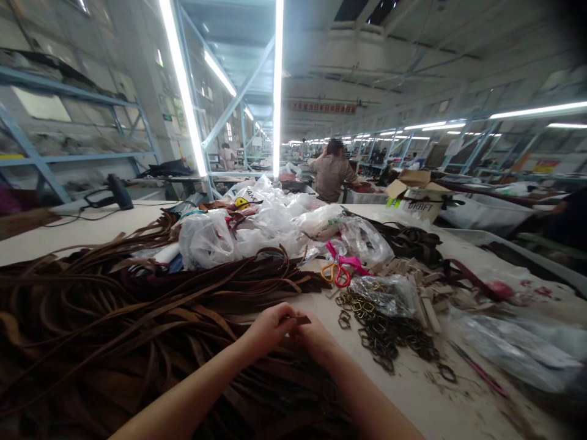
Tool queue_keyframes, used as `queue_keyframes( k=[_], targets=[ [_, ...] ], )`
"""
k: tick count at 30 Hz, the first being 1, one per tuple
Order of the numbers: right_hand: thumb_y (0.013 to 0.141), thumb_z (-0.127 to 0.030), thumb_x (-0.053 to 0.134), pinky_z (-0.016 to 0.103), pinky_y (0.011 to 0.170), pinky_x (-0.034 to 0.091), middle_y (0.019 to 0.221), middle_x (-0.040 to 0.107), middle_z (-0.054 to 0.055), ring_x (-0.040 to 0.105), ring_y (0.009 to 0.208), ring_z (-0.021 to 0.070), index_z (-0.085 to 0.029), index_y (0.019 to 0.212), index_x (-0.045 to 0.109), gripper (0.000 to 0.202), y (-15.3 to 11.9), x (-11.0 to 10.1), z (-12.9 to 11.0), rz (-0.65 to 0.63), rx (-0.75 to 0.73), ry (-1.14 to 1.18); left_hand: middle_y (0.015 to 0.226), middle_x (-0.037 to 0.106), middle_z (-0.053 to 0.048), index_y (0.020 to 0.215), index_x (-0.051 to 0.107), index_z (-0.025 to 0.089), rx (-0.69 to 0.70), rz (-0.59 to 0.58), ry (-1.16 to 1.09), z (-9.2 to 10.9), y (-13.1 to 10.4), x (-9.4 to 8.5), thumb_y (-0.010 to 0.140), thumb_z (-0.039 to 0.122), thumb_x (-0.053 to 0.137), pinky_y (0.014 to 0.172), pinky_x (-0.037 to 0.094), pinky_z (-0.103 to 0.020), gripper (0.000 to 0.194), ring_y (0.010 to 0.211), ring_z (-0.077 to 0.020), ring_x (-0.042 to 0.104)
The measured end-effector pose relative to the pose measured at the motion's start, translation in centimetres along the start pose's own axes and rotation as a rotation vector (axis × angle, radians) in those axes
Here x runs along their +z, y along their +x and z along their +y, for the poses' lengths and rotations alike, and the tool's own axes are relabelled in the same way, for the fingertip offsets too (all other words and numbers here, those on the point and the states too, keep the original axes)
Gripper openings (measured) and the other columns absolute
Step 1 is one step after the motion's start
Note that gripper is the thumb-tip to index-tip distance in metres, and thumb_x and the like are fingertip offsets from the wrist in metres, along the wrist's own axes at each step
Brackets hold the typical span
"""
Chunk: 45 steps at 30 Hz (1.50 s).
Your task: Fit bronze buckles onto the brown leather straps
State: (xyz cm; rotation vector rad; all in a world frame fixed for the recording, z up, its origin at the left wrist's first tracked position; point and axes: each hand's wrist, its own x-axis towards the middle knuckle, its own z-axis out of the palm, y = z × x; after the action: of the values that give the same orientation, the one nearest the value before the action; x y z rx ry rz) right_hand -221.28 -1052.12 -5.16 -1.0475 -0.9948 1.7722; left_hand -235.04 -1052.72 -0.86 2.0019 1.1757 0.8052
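My left hand (274, 322) and my right hand (309, 330) meet over the table, fingers pinched together. Between them shows the end of a brown leather strap (302, 319), and both hands are closed on it. Below and to the left spreads a large heap of long brown leather straps (114, 324). To the right of my hands lies a pile of dark brass-coloured metal buckles (378, 327), some linked or overlapping. A pair of scissors with red and orange handles (342, 275) rests just beyond the buckles.
White plastic bags (266, 226) are piled behind the straps. Small beige pieces (428, 293) and a clear plastic bag (518, 348) lie at the right. A cardboard box (415, 195) stands farther back. Another person (334, 171) is beyond the table. A black handheld device (119, 192) stands at the left.
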Motion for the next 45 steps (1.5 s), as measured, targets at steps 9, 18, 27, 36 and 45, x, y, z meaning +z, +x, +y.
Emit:
queue_keyframes(
  k=[9,18,27,36,45],
  targets=[
    [0.053,-0.03,0.07,0.026,0.058,0.043,0.061,0.055,-0.002,0.052,0.055,0.0097,-0.014,0.072,0.052,0.03,1.8,1.0,-0.4,0.029,0.044,-0.037,0.068,0.056,0.002,0.076,0.052,0.019,-0.185,0.123,0.373,-1.6,0.0,-1.4,0.079,0.032,0.047,0.057,0.03,-0.023,0.014,0.062,-0.012,0.048],
    [0.056,-0.023,0.066,0.025,0.066,0.046,0.062,0.054,-0.002,0.053,0.06,0.0084,-0.014,0.068,0.055,0.019,2.1,1.3,0.4,-0.015,0.083,-0.016,0.08,0.056,-0.003,0.078,0.051,0.018,-0.132,0.181,0.642,-1.8,-0.9,-1.5,0.079,0.022,0.044,0.064,0.037,-0.023,0.008,0.072,-0.0143,0.053],
    [0.059,-0.019,0.062,0.026,0.06,0.045,0.056,0.054,-0.004,0.052,0.055,0.0099,-0.017,0.065,0.051,0.013,1.5,1.7,0.8,0.075,-0.02,-0.116,0.074,0.056,-0.003,0.075,0.055,0.018,-0.183,0.083,0.614,-1.2,-0.8,-1.4,0.076,0.021,0.046,0.062,0.037,-0.025,0.01,0.069,-0.0157,0.053],
    [0.063,-0.034,0.064,0.027,0.057,0.042,0.065,0.055,-0.003,0.051,0.058,0.0117,-0.019,0.086,0.05,0.031,-0.1,0.6,0.9,0.152,-0.285,-0.19,0.095,0.051,-0.005,0.095,0.058,0.018,0.032,0.059,0.446,-1.2,-1.3,-0.4,0.072,0.031,0.06,0.074,0.042,-0.026,0.027,0.082,-0.0162,0.051],
    [0.07,-0.03,0.046,0.032,0.064,0.042,0.072,0.059,0.002,0.055,0.067,0.0185,-0.019,0.088,0.052,0.022,-1.8,-5.9,3.0,0.347,-0.224,-0.747,0.098,0.057,-0.007,0.099,0.061,0.022,-0.066,-0.083,0.69,-4.2,-0.8,-0.6,0.078,0.044,0.05,0.082,0.04,-0.031,0.033,0.092,-0.0212,0.052]
  ],
)
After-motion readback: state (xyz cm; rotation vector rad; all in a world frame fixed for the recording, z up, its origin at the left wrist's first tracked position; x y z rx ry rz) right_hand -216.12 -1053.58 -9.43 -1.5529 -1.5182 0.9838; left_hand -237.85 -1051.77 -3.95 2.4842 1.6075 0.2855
